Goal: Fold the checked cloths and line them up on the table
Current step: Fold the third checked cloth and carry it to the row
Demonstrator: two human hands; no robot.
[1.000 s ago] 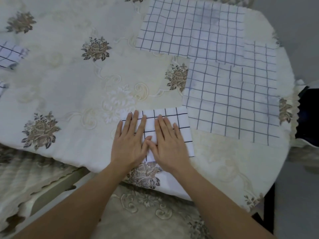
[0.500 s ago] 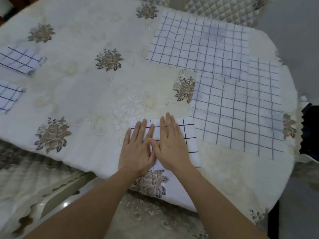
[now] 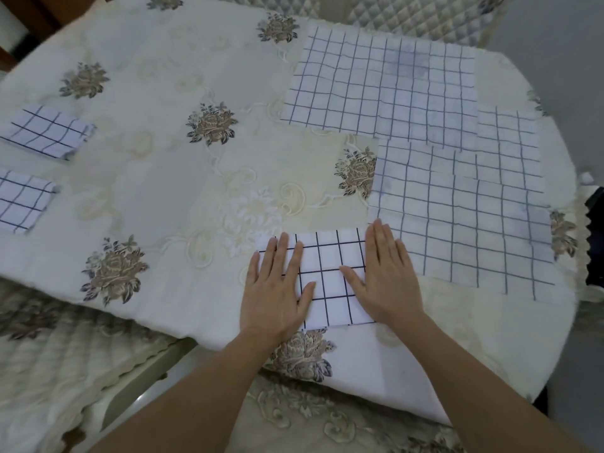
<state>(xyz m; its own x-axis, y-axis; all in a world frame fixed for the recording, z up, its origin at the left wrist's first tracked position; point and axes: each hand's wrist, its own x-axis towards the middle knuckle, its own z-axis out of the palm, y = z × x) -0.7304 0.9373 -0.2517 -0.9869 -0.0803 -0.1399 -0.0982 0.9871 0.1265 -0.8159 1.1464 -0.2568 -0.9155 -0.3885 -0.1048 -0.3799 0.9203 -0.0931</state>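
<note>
White checked cloths (image 3: 330, 279), perhaps six

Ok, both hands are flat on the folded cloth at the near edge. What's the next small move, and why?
Probably pinch the pressed cloth with the left hand and right hand and carry it left, into line with the far folded cloth and near folded cloth. It lies flat under both open palms, and unfolded cloths wait on the right.
</note>
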